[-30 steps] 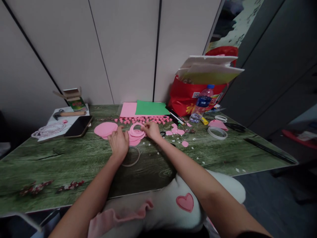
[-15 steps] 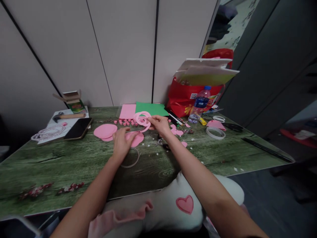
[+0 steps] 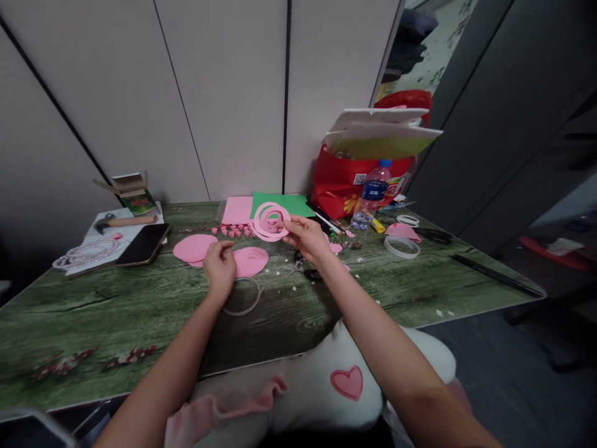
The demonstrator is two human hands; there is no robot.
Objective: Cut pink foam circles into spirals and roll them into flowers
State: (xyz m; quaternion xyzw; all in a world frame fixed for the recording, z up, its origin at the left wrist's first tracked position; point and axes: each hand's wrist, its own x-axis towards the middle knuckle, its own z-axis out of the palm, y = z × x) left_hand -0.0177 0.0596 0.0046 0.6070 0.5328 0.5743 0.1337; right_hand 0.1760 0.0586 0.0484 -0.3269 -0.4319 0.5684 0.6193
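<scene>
My right hand (image 3: 302, 238) pinches the edge of a pink paper spiral (image 3: 258, 225), raised over the far middle of the table with its rings hanging loose. My left hand (image 3: 220, 266) is beside a pink paper disc (image 3: 249, 261) with curved cut lines; its fingers are loosely bent and apart, with nothing seen in them. Left of that hand lie overlapping pink paper circles (image 3: 192, 247). Behind the spiral sits a row of small pink hearts (image 3: 233, 231). Scissors (image 3: 310, 274) rest under my right wrist, partly hidden.
A hammer (image 3: 125, 220), phone (image 3: 143, 244) and bead strings (image 3: 86, 254) lie left. Pink paper (image 3: 236, 210) and green paper (image 3: 284, 203) lie behind. A red bag (image 3: 333, 183), bottle (image 3: 373, 196), tape roll (image 3: 402, 247) and black rod (image 3: 494, 275) are right. A thin ring-shaped strip (image 3: 247, 308) lies in front.
The spiral's trailing end has left the disc near my left hand, and the spiral now hangs from my right hand alone. My left hand has drawn back slightly left, its fingers off the paper.
</scene>
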